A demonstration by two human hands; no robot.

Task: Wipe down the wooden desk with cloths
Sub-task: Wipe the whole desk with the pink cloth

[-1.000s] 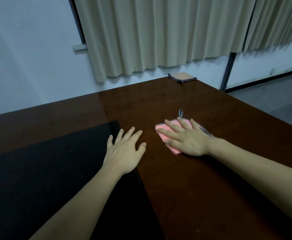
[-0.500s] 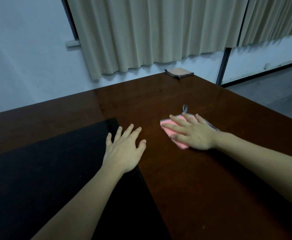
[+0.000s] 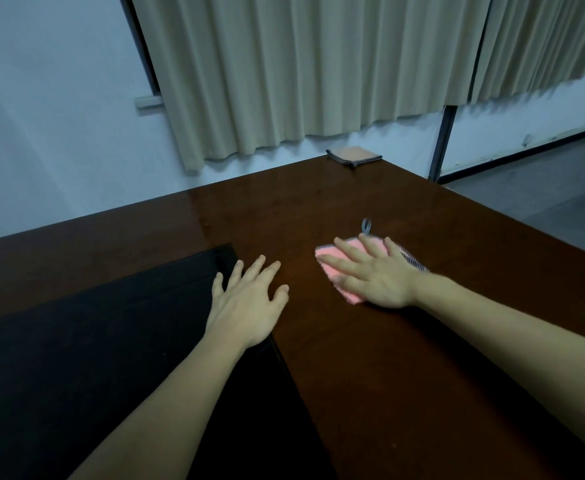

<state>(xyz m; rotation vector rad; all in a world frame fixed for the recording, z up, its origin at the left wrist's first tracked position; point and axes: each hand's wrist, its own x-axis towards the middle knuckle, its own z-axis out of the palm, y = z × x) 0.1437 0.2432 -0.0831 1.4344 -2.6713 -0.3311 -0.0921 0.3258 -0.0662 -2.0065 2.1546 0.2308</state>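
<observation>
The right hand (image 3: 374, 275) lies flat on a pink cloth (image 3: 329, 258), its fingers straight and spread, pressing the cloth onto the wooden desk (image 3: 405, 375). Nothing is gripped; the palm and fingers simply bear down on the fabric. The cloth sits a little right of the middle of the view, with its pink edge showing past the fingertips toward 10 o'clock and again under the thumb side toward 7 o'clock. A striped grey trim runs along its far right edge, and a small grey hanging loop (image 3: 366, 226) lies on the wood at 12 o'clock from the hand.

The left hand (image 3: 246, 303) is at 9 o'clock from the right one, well apart from the cloth. Its fingers are straight and splayed, holding nothing, and it rests palm down where the brown wood meets a black inlaid panel (image 3: 76, 358) that fills the desk's lower left.

At the desk's far corner, toward 12 o'clock, a second folded cloth (image 3: 353, 154), tan with a dark border, lies flat at the edge. Behind the desk hang beige curtains (image 3: 301, 71) against a pale wall (image 3: 52, 116), and grey floor (image 3: 544, 188) shows at 2 o'clock.
</observation>
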